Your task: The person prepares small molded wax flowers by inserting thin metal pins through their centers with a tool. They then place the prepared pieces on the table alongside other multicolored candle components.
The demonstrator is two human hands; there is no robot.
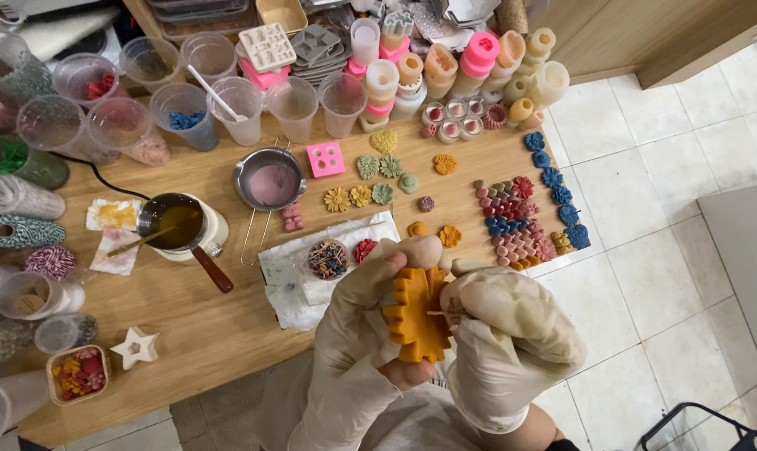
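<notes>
Above the desk's (228, 326) near edge, both gloved hands grasp an orange flower-shaped mould (415, 316). The left hand (357, 334) wraps its grip around the mould's left side, thumb at the lower rim, fingers curled over the top. The right hand (503, 330) is clenched on the right side, pinching a thin wick (435, 313) at the centre. Behind the hands, on the desk, lie small wax flowers (370, 179), a pan of pink wax (270, 179), a pot of amber wax (176, 221) and clear cups (236, 108).
</notes>
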